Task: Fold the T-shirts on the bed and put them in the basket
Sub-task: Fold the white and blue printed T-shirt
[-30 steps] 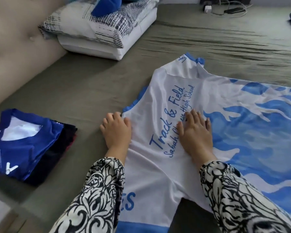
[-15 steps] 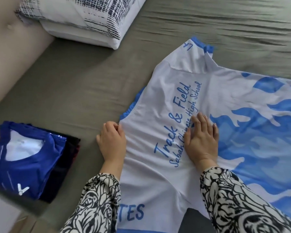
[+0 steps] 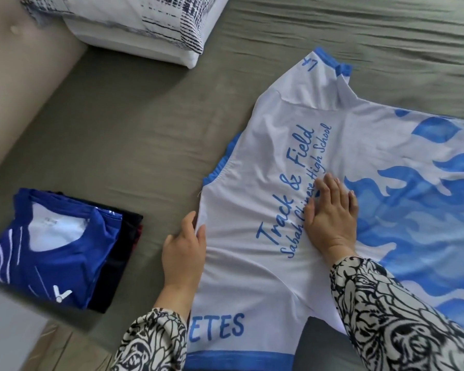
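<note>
Head-camera view down onto a bed with an olive-green sheet (image 3: pixel 145 124). White T-shirt (image 3: pixel 252 236) with blue flame print spread flat across the right half of the bed, back side up, blue script lettering reading "Track & Field, Sabah Chinese High School". Right hand (image 3: pixel 331 218) flat on the lettering, fingers straight and close together, palm pressing the cloth, gripping nothing. Left hand (image 3: pixel 184 250) at the shirt's left edge, thumb and fingers pinching the white fabric. Both forearms in black-and-white patterned sleeves (image 3: pixel 402 325). Well apart to the left, a stack of folded T-shirts (image 3: pixel 56 253) near the bed's edge, royal blue one on top, dark ones beneath. Beige padded headboard (image 3: pixel 19 76) at upper left, white pillow (image 3: pixel 145 25) with black streaks beside it
</note>
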